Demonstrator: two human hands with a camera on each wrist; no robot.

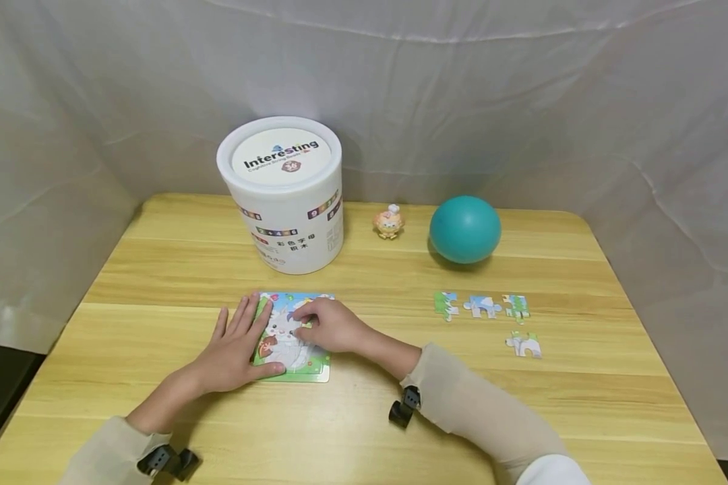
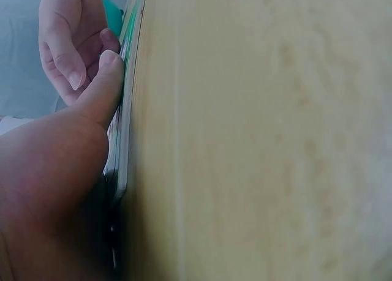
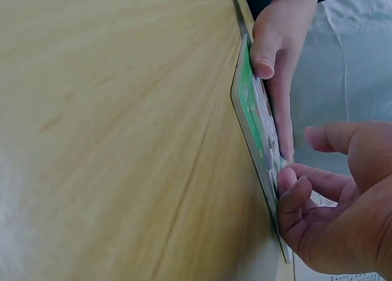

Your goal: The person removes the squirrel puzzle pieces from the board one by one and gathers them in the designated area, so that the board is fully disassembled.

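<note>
A jigsaw puzzle [image 1: 291, 350] with a grey rabbit picture lies in a green-edged board on the table, left of centre in the head view. My left hand [image 1: 233, 357] rests along the puzzle's left side, fingers spread and straight, its thumb [image 2: 101, 88] on the near part. Over the upper right of the picture, my right hand [image 1: 334, 327] touches the surface with bent fingers [image 3: 294, 195]. Its thumb stands apart from the index finger, and no piece shows between them. The right hand hides part of the picture.
Loose puzzle pieces [image 1: 482, 306] lie to the right, with one piece [image 1: 524, 344] nearer. Behind the puzzle stands a white lidded bucket [image 1: 297, 229]. A small figurine [image 1: 389, 223] and a teal ball [image 1: 465, 230] are at the table's back, before a grey curtain [image 1: 400, 101].
</note>
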